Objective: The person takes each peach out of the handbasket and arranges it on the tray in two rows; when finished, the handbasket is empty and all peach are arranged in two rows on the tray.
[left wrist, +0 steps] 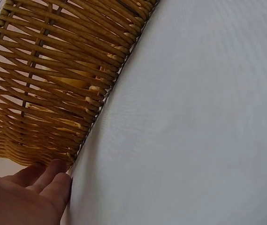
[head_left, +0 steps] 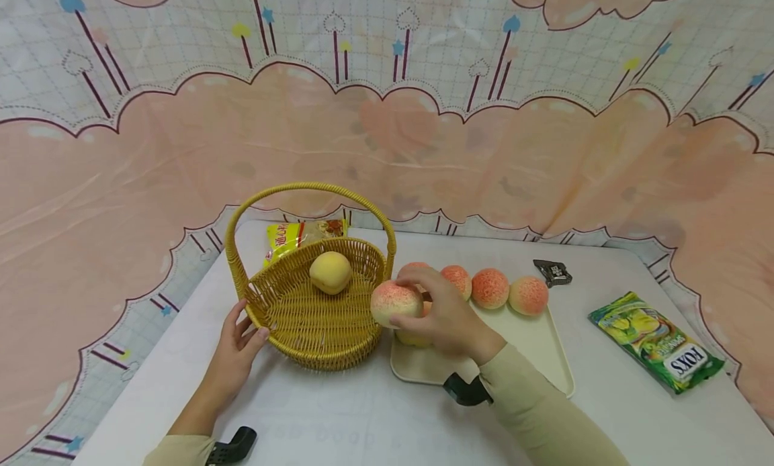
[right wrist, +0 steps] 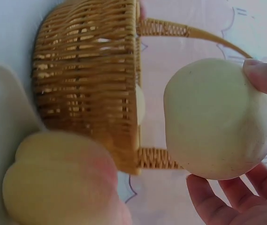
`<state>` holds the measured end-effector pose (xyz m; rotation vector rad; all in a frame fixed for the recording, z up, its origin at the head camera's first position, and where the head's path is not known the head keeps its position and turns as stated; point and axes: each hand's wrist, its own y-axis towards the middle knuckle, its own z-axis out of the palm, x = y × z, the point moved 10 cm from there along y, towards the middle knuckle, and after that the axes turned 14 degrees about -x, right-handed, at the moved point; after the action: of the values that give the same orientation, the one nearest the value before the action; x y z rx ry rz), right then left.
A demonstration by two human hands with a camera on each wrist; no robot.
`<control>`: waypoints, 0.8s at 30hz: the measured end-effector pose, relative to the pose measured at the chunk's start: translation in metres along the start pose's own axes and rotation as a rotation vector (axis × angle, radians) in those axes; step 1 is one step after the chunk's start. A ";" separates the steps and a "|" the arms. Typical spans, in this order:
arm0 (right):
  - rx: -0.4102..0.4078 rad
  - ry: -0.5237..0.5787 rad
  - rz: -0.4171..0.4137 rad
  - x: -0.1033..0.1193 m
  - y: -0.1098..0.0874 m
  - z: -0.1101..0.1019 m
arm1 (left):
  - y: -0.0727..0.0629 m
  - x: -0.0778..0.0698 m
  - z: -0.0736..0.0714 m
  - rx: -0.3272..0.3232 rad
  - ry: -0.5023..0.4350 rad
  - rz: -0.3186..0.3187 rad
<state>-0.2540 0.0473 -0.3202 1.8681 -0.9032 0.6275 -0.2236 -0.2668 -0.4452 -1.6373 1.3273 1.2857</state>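
Note:
My right hand [head_left: 444, 315] grips a peach [head_left: 396, 303] between thumb and fingers, above the left end of the cream tray [head_left: 547, 358]. The right wrist view shows the peach's pale underside [right wrist: 217, 117], held up beside the basket. A yellow woven basket [head_left: 320, 325] with a tall hoop handle stands to the left. Inside it lies one pale yellow peach [head_left: 330, 272]. My left hand [head_left: 238, 342] holds the basket's left side near the handle's foot; in the left wrist view its fingertips [left wrist: 56, 176] touch the wicker low down. More peaches [head_left: 490, 289] sit on the tray, some partly hidden by my right hand.
Behind the basket lies a yellow snack packet [head_left: 284, 239]. To the right of the tray are a small black packet [head_left: 553, 272] and a green FOX'S bag [head_left: 656, 342]. A patterned cloth [head_left: 423, 150] hangs behind the white table [head_left: 338, 419].

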 end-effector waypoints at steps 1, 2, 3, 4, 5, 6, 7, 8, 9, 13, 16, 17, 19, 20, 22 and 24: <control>-0.010 -0.007 -0.005 0.000 -0.002 -0.004 | 0.000 0.000 0.000 0.000 -0.001 0.002; -0.022 -0.016 -0.010 -0.001 -0.003 -0.008 | 0.000 0.000 0.000 0.001 -0.002 0.004; -0.035 -0.025 -0.015 -0.001 -0.004 -0.012 | 0.001 0.000 0.000 0.002 -0.004 0.006; -0.049 -0.037 -0.017 -0.001 -0.005 -0.016 | 0.001 0.000 0.000 0.003 -0.003 0.006; -0.061 -0.044 -0.019 -0.002 -0.006 -0.021 | 0.001 0.000 0.000 0.004 -0.004 0.006; -0.070 -0.046 -0.016 -0.003 -0.008 -0.024 | 0.001 0.000 0.000 0.004 -0.002 0.007; -0.078 -0.053 -0.008 -0.005 -0.009 -0.028 | 0.001 0.000 0.000 0.006 -0.001 0.006; -0.085 -0.056 0.002 -0.008 -0.010 -0.032 | 0.001 0.000 0.000 0.007 0.003 0.006; -0.094 -0.067 0.010 -0.011 -0.012 -0.036 | 0.000 0.000 0.000 0.010 0.003 0.008; -0.133 -0.096 0.053 -0.025 -0.019 -0.053 | -0.001 0.000 0.000 0.013 0.004 0.000; -0.175 -0.116 0.065 -0.033 -0.024 -0.067 | -0.001 0.000 0.000 0.011 0.003 -0.009; -0.188 -0.120 0.070 -0.035 -0.026 -0.071 | -0.001 0.000 0.000 0.011 0.004 -0.010; -0.206 -0.128 0.078 -0.039 -0.029 -0.079 | -0.001 0.001 0.000 0.012 0.000 -0.013; -0.214 -0.134 0.080 -0.042 -0.031 -0.083 | -0.001 0.001 0.000 0.012 0.000 -0.013; -0.227 -0.144 0.088 -0.046 -0.035 -0.090 | -0.001 0.000 0.000 0.013 0.000 -0.012; -0.238 -0.167 0.098 -0.051 -0.039 -0.097 | 0.000 0.001 0.000 0.013 0.002 -0.014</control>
<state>-0.2576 0.1621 -0.3361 1.6870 -1.1326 0.4058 -0.2231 -0.2671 -0.4459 -1.6367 1.3203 1.2647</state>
